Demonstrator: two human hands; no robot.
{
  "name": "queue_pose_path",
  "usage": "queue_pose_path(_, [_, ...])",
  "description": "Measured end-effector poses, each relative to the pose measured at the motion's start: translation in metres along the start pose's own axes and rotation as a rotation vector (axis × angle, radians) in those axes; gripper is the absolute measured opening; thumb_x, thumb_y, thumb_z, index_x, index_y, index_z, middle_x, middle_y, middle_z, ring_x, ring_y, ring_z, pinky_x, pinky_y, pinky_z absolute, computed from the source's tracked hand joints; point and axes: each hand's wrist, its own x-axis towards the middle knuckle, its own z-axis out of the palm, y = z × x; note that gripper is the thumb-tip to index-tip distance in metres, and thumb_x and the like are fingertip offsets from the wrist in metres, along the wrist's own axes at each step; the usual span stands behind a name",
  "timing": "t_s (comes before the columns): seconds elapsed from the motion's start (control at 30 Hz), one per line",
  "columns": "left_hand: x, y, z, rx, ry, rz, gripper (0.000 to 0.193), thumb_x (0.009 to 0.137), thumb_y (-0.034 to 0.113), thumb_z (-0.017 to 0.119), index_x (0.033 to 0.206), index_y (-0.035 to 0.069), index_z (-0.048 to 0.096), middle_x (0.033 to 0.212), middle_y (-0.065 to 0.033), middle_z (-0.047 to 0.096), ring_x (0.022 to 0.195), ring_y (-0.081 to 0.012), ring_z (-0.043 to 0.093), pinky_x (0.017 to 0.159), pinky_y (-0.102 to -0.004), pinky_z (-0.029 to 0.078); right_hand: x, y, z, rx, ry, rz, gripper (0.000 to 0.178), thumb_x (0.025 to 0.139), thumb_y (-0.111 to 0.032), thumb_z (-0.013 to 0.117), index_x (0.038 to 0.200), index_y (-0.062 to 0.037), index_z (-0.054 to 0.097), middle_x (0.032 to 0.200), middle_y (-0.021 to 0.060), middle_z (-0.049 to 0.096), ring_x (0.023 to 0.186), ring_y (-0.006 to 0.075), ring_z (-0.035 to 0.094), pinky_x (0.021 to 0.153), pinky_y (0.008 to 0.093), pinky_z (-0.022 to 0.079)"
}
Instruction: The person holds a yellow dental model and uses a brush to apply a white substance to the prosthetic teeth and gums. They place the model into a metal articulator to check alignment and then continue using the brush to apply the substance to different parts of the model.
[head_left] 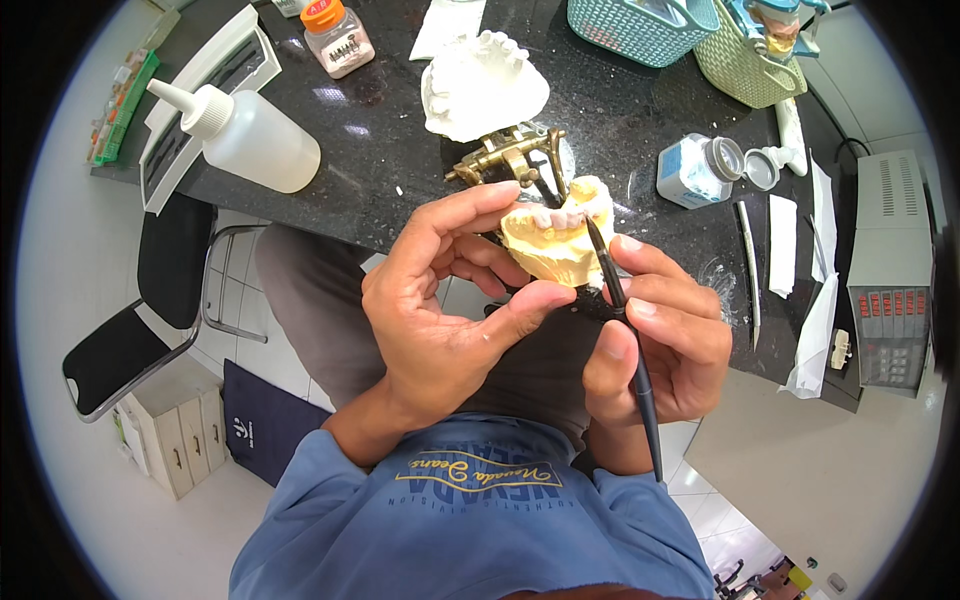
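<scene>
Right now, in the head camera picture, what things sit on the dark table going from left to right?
Squeeze bottle → white plaster cast → small open jar → long thin tool → grey box with red buttons.

Bright, sharp; glare on countertop (380,100), fisheye-bent edges.

Between our hands we see a yellow dental cast (548,245), matt and chalky like plaster, with small glossy pinkish-white teeth set in it. In our right hand (660,345) the thin tool (628,340) looks like smooth black plastic with a dull sheen. Just beyond our left hand (440,300) the articulator frame (505,158) is brass-coloured metal, lightly shiny, and above it sits a rough white plaster block (480,85). The countertop (400,150) is dark speckled stone, polished and reflective. Far left of our hands, the squeeze bottle (250,135) is translucent, soft-looking plastic.
</scene>
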Motion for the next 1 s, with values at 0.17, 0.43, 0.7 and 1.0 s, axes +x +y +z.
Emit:
queue_pose_path(0.17, [0.0,0.0,0.0,-0.003,-0.002,0.005,0.066,0.07,0.014,0.084,0.122,-0.005,0.05,0.103,-0.0123,0.065,0.084,-0.0122,0.064,0.069,-0.0205,0.051,-0.001,0.002,-0.002,-0.009,-0.018,-0.015,0.023,0.076,-0.003,0.071,0.093,-0.0002,0.056,0.083,0.0156,0.063,0.083,0.0327,0.068,0.075,0.0401,0.058])
queue_pose_path(0.43, [-0.015,0.0,0.003,-0.236,0.255,0.07,0.071,0.076,0.024,0.08,0.13,-0.002,0.043,0.1,-0.0109,0.06,0.073,-0.012,0.061,0.064,-0.0194,0.051,-0.005,-0.019,-0.017,0.137,-0.077,-0.049,0.023,0.073,-0.004,0.074,0.091,0.0,0.061,0.083,0.0156,0.063,0.074,0.028,0.068,0.066,0.0347,0.059])
queue_pose_path(0.7, [-0.048,0.042,-0.015,-1.05,-0.143,-0.154,0.084,0.095,0.06,0.029,0.147,-0.003,0.006,0.143,-0.0313,0.032,0.136,-0.044,0.029,0.114,-0.051,0.018,-0.008,-0.036,-0.03,0.077,-0.484,-0.042,0.031,0.063,-0.002,0.072,0.093,-0.0024,0.069,0.084,0.0124,0.065,0.067,0.0204,0.066,0.053,0.0255,0.053])
queue_pose_path(1.0, [-0.041,0.014,-0.068,-0.303,0.672,0.259,0.058,0.099,0.033,0.036,0.14,-0.005,0.023,0.14,-0.0302,0.036,0.131,-0.0446,0.034,0.112,-0.0543,0.024,-0.021,-0.038,-0.069,0.031,-0.069,0.432,0.016,0.076,0.004,0.067,0.092,0.0025,0.064,0.079,0.0105,0.064,0.068,0.0174,0.063,0.06,0.0257,0.05])
